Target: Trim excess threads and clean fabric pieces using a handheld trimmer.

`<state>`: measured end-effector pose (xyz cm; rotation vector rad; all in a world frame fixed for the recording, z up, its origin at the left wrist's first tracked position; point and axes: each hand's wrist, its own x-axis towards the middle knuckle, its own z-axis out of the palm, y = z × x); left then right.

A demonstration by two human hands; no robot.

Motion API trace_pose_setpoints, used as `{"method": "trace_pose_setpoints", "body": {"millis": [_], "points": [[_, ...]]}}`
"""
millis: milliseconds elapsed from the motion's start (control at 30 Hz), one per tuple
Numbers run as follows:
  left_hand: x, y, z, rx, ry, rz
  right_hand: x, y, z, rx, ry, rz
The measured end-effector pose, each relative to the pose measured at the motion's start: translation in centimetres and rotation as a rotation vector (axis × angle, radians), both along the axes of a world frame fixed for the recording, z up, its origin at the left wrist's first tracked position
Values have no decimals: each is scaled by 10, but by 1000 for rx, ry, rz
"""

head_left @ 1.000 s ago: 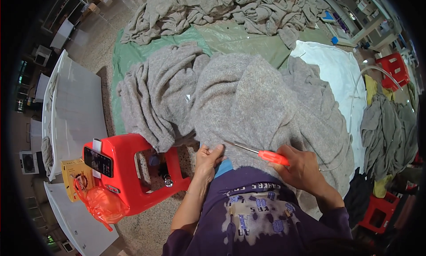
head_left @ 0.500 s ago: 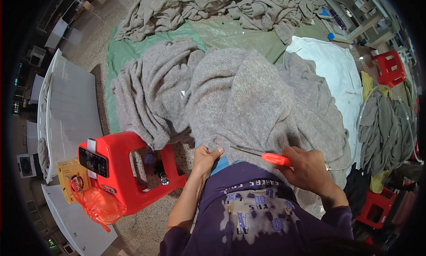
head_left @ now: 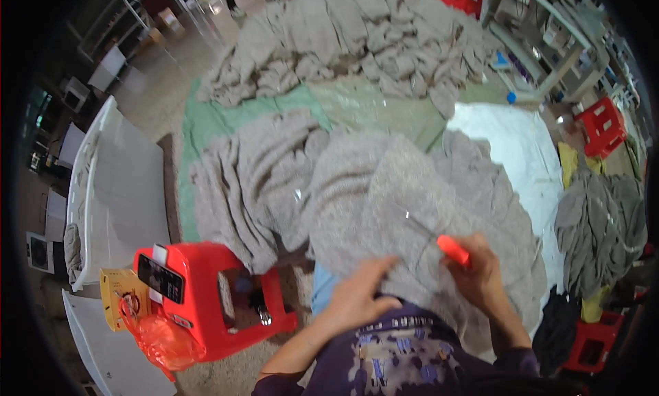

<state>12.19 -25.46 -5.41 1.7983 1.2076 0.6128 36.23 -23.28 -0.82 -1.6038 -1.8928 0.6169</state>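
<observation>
A grey knitted cloth (head_left: 405,183) lies bunched across my lap and the floor in front of me. On its near edge rests my left hand (head_left: 360,296), fingers stretched out and thumb apart, slightly blurred. My right hand (head_left: 473,265) is closed around the red-orange handle of a tool with a thin metal shaft (head_left: 453,250). The shaft points up and to the left over the cloth; its exact kind I cannot make out. Whether its tip touches the knit is unclear.
A red plastic stool (head_left: 206,286) on the left carries a phone (head_left: 160,278), with an orange plastic bag (head_left: 168,341) hanging beside it. A white bin (head_left: 123,197) stands behind. Farther off is a large heap of grey knits (head_left: 343,39) on a green sheet (head_left: 206,114).
My left hand has let go of the pinched cloth edge and spread out, moving right. The right hand with the tool has moved slightly right, its shaft now tilted more upward. The view has shifted.
</observation>
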Motion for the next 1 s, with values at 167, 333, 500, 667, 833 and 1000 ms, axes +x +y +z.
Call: {"method": "trace_pose_setpoints", "body": {"millis": [167,333,500,667,833,1000], "points": [[34,21,-41,-74,376,-441,-4,-5,-12,-41,46,87],[-3,57,-33,125,56,50,8,-14,-12,-158,-44,38],[-125,151,-26,178,-425,816,12,-10,-19,-185,58,17],[-242,222,-23,-94,-737,1159,1,-7,-17,-302,73,90],[-201,195,-99,-91,-364,1101,-4,-17,-28,-272,121,150],[-77,79,-116,-167,-607,1010,14,-28,-43,-433,-6,30]]}}
